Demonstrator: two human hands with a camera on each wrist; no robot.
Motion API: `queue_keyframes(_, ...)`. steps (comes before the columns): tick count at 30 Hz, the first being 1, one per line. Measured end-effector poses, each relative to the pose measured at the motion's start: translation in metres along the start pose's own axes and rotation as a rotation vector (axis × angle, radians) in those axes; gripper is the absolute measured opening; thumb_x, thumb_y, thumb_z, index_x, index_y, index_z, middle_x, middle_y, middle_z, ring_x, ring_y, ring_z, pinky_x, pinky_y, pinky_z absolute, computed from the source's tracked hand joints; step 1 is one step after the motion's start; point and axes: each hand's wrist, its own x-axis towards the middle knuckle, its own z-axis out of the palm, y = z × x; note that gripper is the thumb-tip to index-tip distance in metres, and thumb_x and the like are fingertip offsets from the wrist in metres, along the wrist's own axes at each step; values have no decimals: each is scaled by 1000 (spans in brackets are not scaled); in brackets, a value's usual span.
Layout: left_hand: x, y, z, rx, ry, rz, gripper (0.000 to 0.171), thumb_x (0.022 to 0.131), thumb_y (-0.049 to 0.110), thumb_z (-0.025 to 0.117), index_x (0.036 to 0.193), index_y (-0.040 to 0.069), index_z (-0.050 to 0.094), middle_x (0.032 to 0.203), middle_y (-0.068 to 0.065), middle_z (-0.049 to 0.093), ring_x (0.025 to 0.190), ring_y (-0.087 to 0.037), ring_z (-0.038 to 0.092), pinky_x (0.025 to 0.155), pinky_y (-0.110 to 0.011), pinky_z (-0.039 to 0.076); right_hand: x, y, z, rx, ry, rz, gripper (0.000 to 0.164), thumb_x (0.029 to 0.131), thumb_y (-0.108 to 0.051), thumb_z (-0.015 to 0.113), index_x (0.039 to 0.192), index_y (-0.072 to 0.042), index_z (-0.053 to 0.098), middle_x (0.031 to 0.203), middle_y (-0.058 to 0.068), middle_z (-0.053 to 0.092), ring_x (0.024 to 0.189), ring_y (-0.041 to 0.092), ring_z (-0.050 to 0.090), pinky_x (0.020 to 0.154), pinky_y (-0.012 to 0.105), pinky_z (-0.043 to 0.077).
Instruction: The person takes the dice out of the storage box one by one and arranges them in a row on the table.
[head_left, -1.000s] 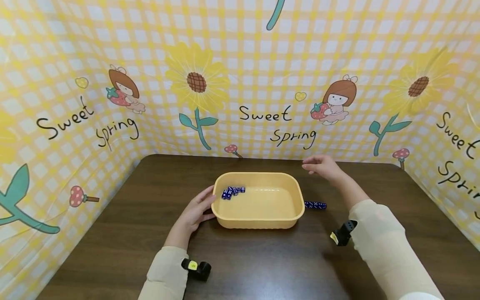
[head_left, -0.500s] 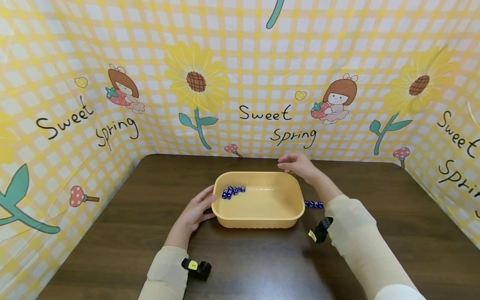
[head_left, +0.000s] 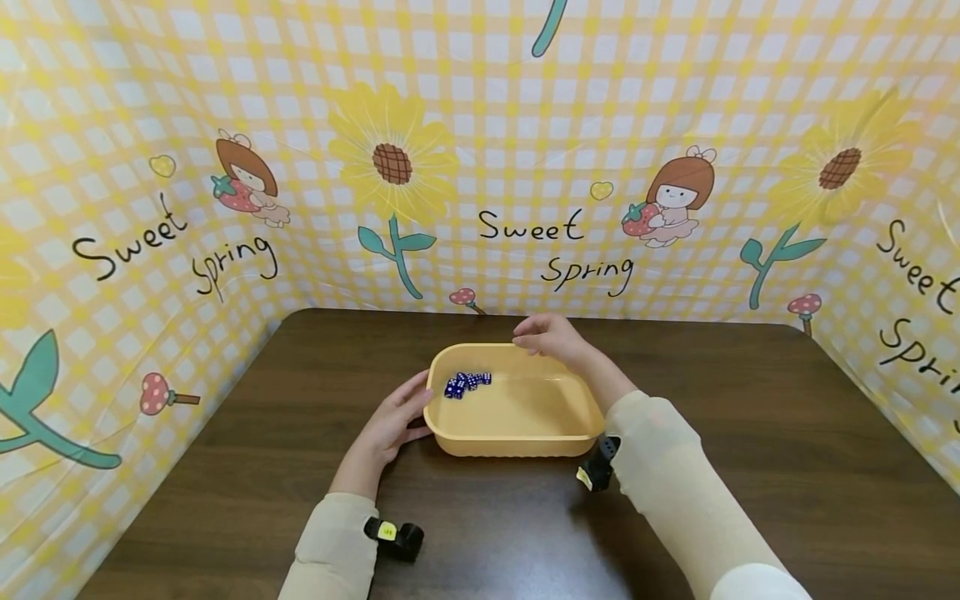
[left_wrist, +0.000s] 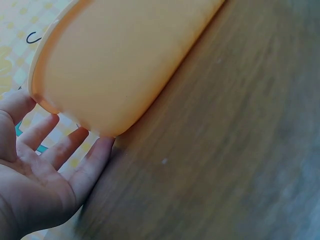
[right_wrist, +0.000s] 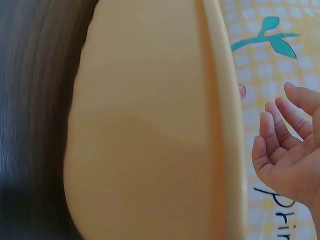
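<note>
A yellow plastic tub (head_left: 517, 446) stands on the table. Several blue dice (head_left: 467, 382) with white dots lie together inside it at the left end. My left hand (head_left: 392, 417) holds the tub's left end, its thumb at the rim and its fingertips against the outer wall, as the left wrist view shows. Over the far rim of the tub is my right hand (head_left: 553, 337), its fingers loosely bent. In the right wrist view that hand's visible palm (right_wrist: 292, 162) holds nothing, and the tub's side wall (right_wrist: 145, 125) fills the middle.
Dark brown wooden table (head_left: 225, 467) under everything. Behind and at both sides hangs a yellow-checked cloth (head_left: 517, 142) printed with flowers and lettering. A black wrist camera (head_left: 600, 467) on the right sleeve overlaps the tub's near right corner; the forearm covers its right end.
My right hand has moved left, from beyond the tub's right side to above its far rim. Its forearm now hides the row of blue dice right of the tub. The left hand stays put.
</note>
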Motion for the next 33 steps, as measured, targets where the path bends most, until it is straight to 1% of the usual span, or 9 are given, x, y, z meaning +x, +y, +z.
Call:
queue_keyframes(5,0,0,0,-6,-1,2,52,86,21,54,133,16,33,131,-14,35,106,-31,44,76,-43,43,6,0,17,-7,-15,13,22,81,-9,59,99,4,58,86,7,58,88,41,51,77,48,39)
queue_keyframes(10,0,1,0,-9,0,6,52,86,20,53,133,16,33,131,-15,35,106,-31,44,76,-43,43,9,2,30,-11,-42,5,26,81,-8,59,101,7,56,79,4,57,81,36,52,76,49,39)
queue_keyframes(16,-2,3,1,5,-3,1,50,87,19,52,134,15,32,132,-15,34,106,-31,44,77,-42,43,6,2,44,-15,-62,8,25,80,-6,58,101,8,56,80,9,58,71,31,53,63,38,43)
queue_keyframes(18,-2,3,1,3,-3,2,51,87,20,52,133,15,33,132,-15,34,106,-31,44,77,-43,43,10,9,47,-20,-65,-2,24,80,-5,57,100,7,57,80,8,58,67,29,53,59,35,42)
queue_keyframes(20,-1,1,0,2,0,6,52,86,22,54,133,16,33,131,-14,35,105,-30,45,76,-43,43,7,9,49,-24,-74,-12,23,81,-5,56,100,8,56,79,10,58,60,20,51,54,29,40)
queue_keyframes(26,0,0,0,3,-2,9,54,85,23,55,133,16,33,131,-13,35,104,-29,46,76,-43,43,4,6,56,-42,-91,39,28,80,-3,57,103,11,54,82,16,58,57,16,47,54,28,41)
queue_keyframes(28,0,0,0,1,-4,8,54,85,23,55,133,16,33,132,-13,35,104,-28,46,76,-43,43,13,18,58,-58,-90,38,28,78,-4,59,102,10,55,85,17,58,57,18,48,55,32,43)
queue_keyframes(31,-1,0,0,-7,-9,8,54,85,23,56,133,16,33,132,-14,34,103,-29,46,76,-43,43,18,30,61,-70,-87,-15,26,77,-8,62,101,3,59,88,12,59,55,17,50,54,30,44)
queue_keyframes(33,-1,1,0,-8,-11,8,54,85,22,55,133,16,33,132,-14,34,103,-29,46,76,-43,43,36,57,61,-41,-97,-65,25,75,-10,65,98,-1,61,86,9,59,54,16,51,51,28,44)
